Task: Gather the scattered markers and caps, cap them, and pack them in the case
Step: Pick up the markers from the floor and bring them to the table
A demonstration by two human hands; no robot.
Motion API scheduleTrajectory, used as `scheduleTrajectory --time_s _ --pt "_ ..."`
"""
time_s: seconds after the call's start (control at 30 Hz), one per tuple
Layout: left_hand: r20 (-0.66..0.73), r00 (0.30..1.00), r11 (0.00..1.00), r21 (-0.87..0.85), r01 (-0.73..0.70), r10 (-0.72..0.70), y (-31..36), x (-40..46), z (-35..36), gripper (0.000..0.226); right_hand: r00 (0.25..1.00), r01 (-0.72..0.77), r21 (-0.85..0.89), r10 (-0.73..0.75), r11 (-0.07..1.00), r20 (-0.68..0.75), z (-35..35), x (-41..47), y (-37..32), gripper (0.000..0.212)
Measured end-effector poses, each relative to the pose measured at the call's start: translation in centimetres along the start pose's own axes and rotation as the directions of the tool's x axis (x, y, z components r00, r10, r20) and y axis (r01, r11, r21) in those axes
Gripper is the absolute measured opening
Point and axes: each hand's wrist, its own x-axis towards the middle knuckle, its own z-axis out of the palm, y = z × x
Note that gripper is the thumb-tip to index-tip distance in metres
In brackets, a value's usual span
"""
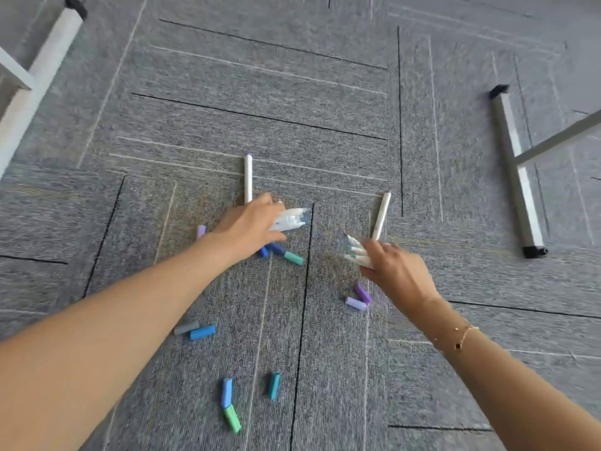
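Note:
My left hand grips a bundle of uncapped white markers, tips pointing right. A second bundle of uncapped white markers sits in my right hand, tips pointing up-left. Two loose white markers lie on the carpet: one just beyond my left hand, one touching my right fingertips. Caps are scattered: dark blue and teal ones under my left hand, two purple, a grey and a blue, a blue and a green, a teal. No case is in view.
Grey carpet tiles cover the floor. A white furniture leg runs along the far left. A metal table leg with a black foot stands at the right.

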Motion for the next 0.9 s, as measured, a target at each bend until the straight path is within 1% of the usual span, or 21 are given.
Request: scheduleTrajectory --time_s 0.1,0.13,0.23,0.3,0.37,0.43,0.5,0.57,0.63,0.7,0.77,0.83,0.9 --pt "0.027 0.999 0.999 0.027 0.041 -0.042 -0.1 -0.1 0.7 0.036 0.994 0.102 -0.067 -0.104 0.993 -0.039 -1.5 -0.9 2.1 0.035" --pt "0.04 0.998 0.997 0.064 0.047 -0.05 -0.1 -0.2 0.7 0.033 0.991 0.117 -0.082 -0.121 0.99 -0.051 -1.8 -1.0 2.6 0.034" --pt "0.057 0.997 0.978 0.204 0.04 -0.053 0.3 -0.5 0.2 0.027 0.992 0.11 -0.076 -0.114 0.991 -0.045 -2.1 -0.4 3.8 0.036" --pt "0.061 0.998 0.964 0.266 0.013 -0.03 0.6 -0.7 -0.1 0.028 0.995 0.1 -0.129 -0.101 0.987 0.002 -2.2 0.3 4.4 0.037" --pt "0.064 0.997 0.952 0.305 0.011 -0.033 0.9 -0.9 -0.6 0.031 0.997 0.078 -0.219 -0.069 0.973 0.045 -2.4 1.2 4.7 0.033" --pt "0.047 0.998 0.95 0.311 0.019 -0.036 0.6 -1.0 -1.5 0.031 0.996 0.066 -0.206 -0.051 0.976 0.078 -2.4 2.4 4.6 0.033" --pt "0.002 1.0 0.948 0.318 0.02 -0.021 -0.1 -1.2 -2.8 0.03 0.987 0.043 -0.156 -0.018 0.987 0.161 -2.3 3.6 4.3 0.045" --pt "-0.049 0.999 0.942 0.333 0.032 -0.017 -1.1 -1.3 -4.2 0.031 0.976 0.007 -0.167 0.029 0.986 0.216 -1.9 4.1 4.1 0.053" --pt "-0.079 0.996 0.924 0.379 0.056 -0.028 -2.2 -1.3 -5.5 0.033 0.979 -0.029 -0.179 0.064 0.983 0.192 -1.2 3.8 3.9 0.051" --pt "-0.082 0.996 0.905 0.423 0.056 -0.024 -3.0 -1.0 -6.5 0.041 0.983 -0.067 -0.15 0.091 0.986 0.159 -0.4 3.3 3.8 0.037" --pt "-0.079 0.997 0.904 0.427 0.025 0.01 -3.4 -0.4 -6.9 0.056 0.984 -0.094 -0.115 0.11 0.989 0.141 -0.3 3.1 3.6 0.026" --pt "-0.071 0.996 0.905 0.425 -0.02 0.055 -3.0 0.3 -6.6 0.065 0.982 -0.118 -0.088 0.129 0.989 0.139 -0.7 3.1 3.3 0.025" --pt "-0.053 0.996 0.899 0.435 -0.043 0.074 -2.4 0.9 -5.9 0.068 0.978 -0.144 -0.071 0.152 0.987 0.141 -1.0 3.2 2.6 0.029"
